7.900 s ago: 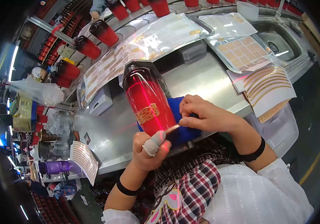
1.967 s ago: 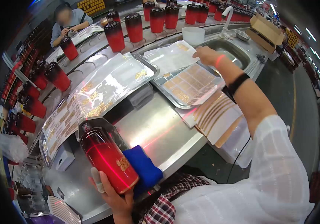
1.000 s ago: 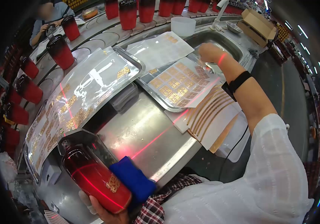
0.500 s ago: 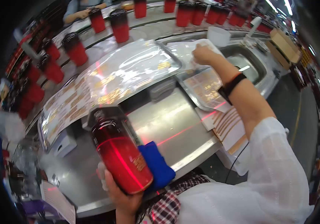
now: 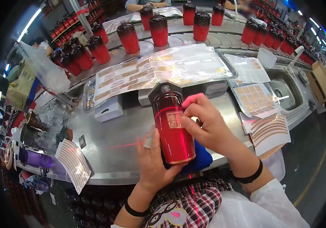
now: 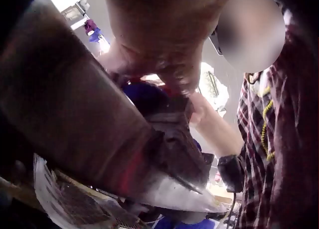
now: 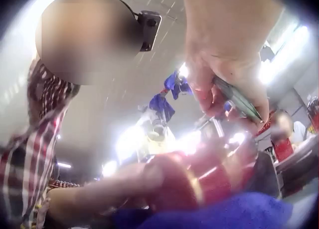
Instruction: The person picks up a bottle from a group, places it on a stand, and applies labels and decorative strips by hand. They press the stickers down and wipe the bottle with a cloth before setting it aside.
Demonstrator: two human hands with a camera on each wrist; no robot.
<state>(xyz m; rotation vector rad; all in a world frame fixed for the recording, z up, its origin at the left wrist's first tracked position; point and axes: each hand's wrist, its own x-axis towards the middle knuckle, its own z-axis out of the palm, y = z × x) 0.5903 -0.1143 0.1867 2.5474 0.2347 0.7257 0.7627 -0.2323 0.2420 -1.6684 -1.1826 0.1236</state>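
Observation:
A glossy bottle, dark at the shoulder and red below (image 5: 174,146), leans with its neck in a black angular cradle (image 5: 157,90). A gold square label with raised characters (image 5: 173,119) sits on its front. My left hand (image 5: 151,163) holds the bottle low down, fingers along its left side and thumb at the base; one finger wears a pale wrap. My right hand (image 5: 208,123) is at the label's right edge, thumb and index finger touching the bottle there. In the right wrist view, its fingers pinch a thin dark-green flat piece (image 7: 238,98).
A blue cloth (image 5: 203,159) lies under the bottle. Behind it, a tray holds sheets of gold decals (image 5: 193,64). More decal sheets (image 5: 252,98) lie on the right beside a sink (image 5: 284,81). Red bottles (image 5: 159,32) stand on the conveyor. A striped sheet (image 5: 73,163) overhangs the left edge.
My right hand has come back from the sheets near the sink to the bottle. The bottle has turned in my left hand, and a square gold label now faces up.

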